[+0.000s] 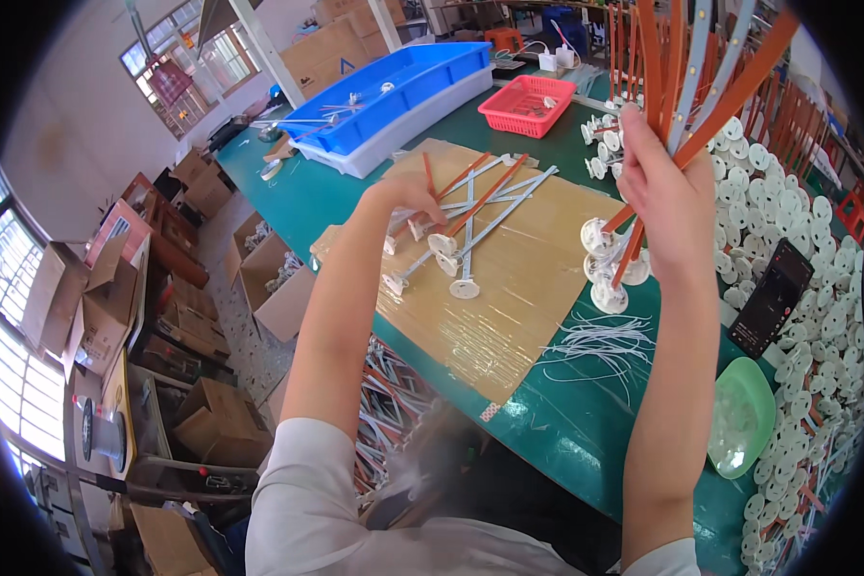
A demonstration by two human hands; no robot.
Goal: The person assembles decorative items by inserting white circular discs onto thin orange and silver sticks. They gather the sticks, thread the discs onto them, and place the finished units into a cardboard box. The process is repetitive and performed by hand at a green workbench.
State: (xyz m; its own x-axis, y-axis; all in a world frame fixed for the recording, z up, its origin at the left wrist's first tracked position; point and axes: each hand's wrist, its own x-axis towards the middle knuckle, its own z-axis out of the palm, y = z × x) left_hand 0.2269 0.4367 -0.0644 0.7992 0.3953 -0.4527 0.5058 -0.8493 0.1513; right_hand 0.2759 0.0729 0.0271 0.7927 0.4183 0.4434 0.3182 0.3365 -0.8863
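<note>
My right hand [667,197] is closed round a bundle of LED strips [684,106], some showing orange backs and others pale faces with small LEDs. Their white round end caps [607,264] hang in a cluster below the fist. My left hand [411,200] reaches to the far left of a brown, tape-covered mat [509,326]. Its fingers are curled at an LED strip [428,173] that sticks up beside them; the grip is partly hidden. Several more LED strips [494,206] lie crossed on the mat next to that hand, their white round caps [444,245] toward me.
Thin white ties [605,346] lie on the green table [557,413]. A green bowl [742,418], a black phone [773,298] and heaped capped strips [806,384] crowd the right. Farther back stand a red basket [528,120] and a blue tray [384,120]. Cardboard boxes [221,422] fill the left.
</note>
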